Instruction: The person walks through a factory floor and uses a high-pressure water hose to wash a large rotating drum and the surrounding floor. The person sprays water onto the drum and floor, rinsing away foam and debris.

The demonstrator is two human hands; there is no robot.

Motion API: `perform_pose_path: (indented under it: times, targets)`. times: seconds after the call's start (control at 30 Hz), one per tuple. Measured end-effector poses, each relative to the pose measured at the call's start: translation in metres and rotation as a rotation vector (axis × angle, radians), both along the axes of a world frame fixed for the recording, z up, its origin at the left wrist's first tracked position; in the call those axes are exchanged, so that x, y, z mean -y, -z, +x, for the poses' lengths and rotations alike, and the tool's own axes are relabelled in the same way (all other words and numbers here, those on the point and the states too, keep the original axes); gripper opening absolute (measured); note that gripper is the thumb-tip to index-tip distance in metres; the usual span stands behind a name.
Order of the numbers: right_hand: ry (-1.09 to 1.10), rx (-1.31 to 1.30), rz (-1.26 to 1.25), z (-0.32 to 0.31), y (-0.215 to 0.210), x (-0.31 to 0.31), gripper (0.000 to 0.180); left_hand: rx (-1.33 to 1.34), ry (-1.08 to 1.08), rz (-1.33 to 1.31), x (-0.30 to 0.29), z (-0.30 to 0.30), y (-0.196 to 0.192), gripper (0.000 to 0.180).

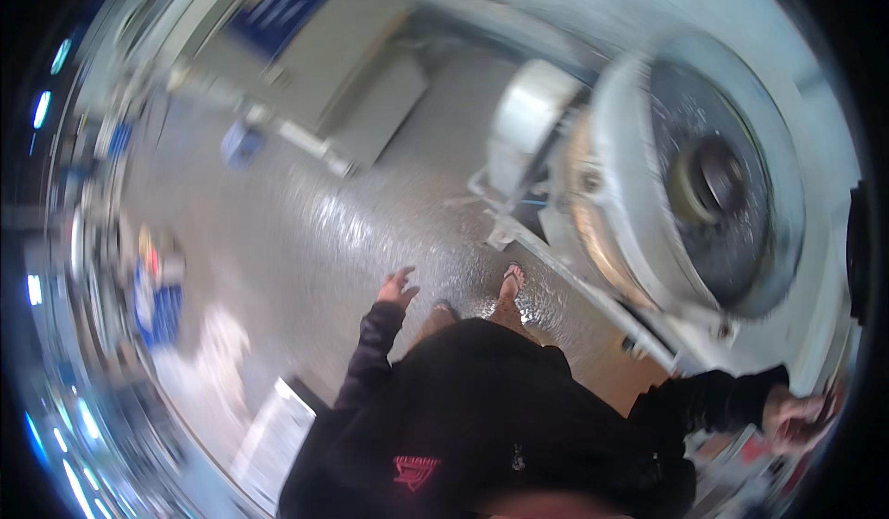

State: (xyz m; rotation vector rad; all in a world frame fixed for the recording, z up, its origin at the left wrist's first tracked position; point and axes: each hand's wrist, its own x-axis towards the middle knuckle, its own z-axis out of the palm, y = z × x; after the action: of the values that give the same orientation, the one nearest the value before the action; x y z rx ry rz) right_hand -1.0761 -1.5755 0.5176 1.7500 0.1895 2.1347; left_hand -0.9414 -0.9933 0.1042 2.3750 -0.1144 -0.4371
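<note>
- The big drum machine (685, 167) stands to the person's right, its round perforated door facing out.
- The floor (306, 232) looks wet and shiny; in sandals, the feet (509, 283) could slip.
- The right hand (796, 419) reaches to the blurred machine edge; its grip cannot be told.
- The left hand (396, 287) hangs free, fingers spread, holding nothing.

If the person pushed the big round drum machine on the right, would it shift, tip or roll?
Probably none of these. The drum machine looks like a bulky metal housing, so likely far too heavy to slide. It seems to sit on a frame on the wet-looking floor, so rolling seems unlikely. The right hand is beside it; the left hand hangs free.
</note>
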Motion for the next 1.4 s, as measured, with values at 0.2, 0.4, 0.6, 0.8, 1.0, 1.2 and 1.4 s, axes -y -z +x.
perform_pose_path:
  times: [0.2,0.4,0.6,0.8,1.0,1.2,1.4]
  targets:
    - [-0.417,-0.034,0.181,0.085,-0.005,-0.1,0.017,-0.503,-0.439,0.078,-0.116,-0.147,0.066,0.054]
    - [-0.492,-0.965,0.559,0.133,0.072,-0.344,0.024,-0.686,-1.217,-0.243,-0.248,-0.42,0.15,0.04]
    - [-0.806,-2.578,-0.184,0.065,0.208,-0.654,0.043,-0.852,-1.646,-0.201,-0.322,-0.608,0.151,0.046]
    - [-1.362,-2.651,-0.454,0.002,0.267,-0.802,0.045,-0.729,-1.997,-0.547,-0.344,-0.627,0.125,0.033]
    - [-1.289,-3.075,-0.248,0.003,0.347,-0.893,0.051,-0.816,-1.992,-0.644,-0.393,-0.518,0.13,0.025]
    - [-0.892,-3.326,-0.774,0.087,0.381,-1.052,0.061,-0.783,-1.501,-0.578,-0.565,-0.38,0.136,0.027]
    - [-0.931,-3.285,-0.682,0.164,0.351,-1.156,0.062,-0.281,-1.736,-0.604,-0.776,-0.332,0.097,0.025]
